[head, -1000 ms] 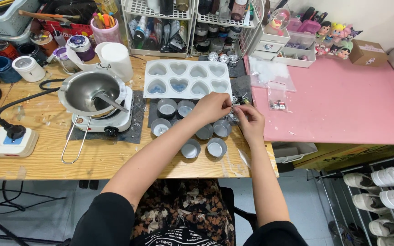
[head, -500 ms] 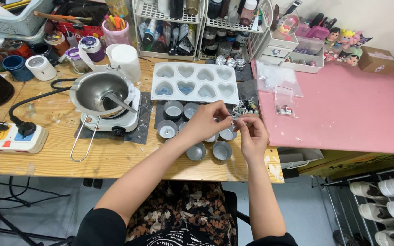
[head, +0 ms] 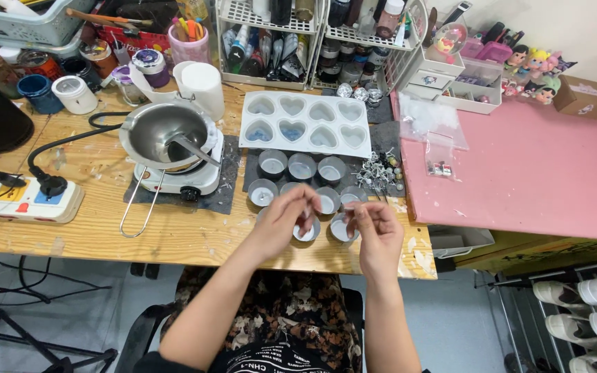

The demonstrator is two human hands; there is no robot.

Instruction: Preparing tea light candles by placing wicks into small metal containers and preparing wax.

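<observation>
My left hand [head: 286, 220] hovers over the front row of small round metal tins [head: 301, 166], its fingertips pinched on what looks like a small thin wick. My right hand [head: 376, 233] is just to its right, with its fingers curled together above a front tin [head: 340, 228]. What those fingers hold is too small to see. The hands are a few centimetres apart. A pile of metal wick tabs [head: 378, 176] lies on the dark mat to the right of the tins. Behind the tins sits a white heart-shaped mould [head: 305, 125], two of its cavities filled blue.
A steel melting pot [head: 166, 134] stands on a white hot plate at the left, its wire handle pointing toward me. Further left lies a power strip [head: 23, 199]. Racks of bottles line the back. A pink table [head: 533, 173] with clear bags [head: 437, 131] adjoins on the right.
Both hands have drawn back from the wick pile toward me and now sit over the nearest tins. The camera view has tilted slightly.
</observation>
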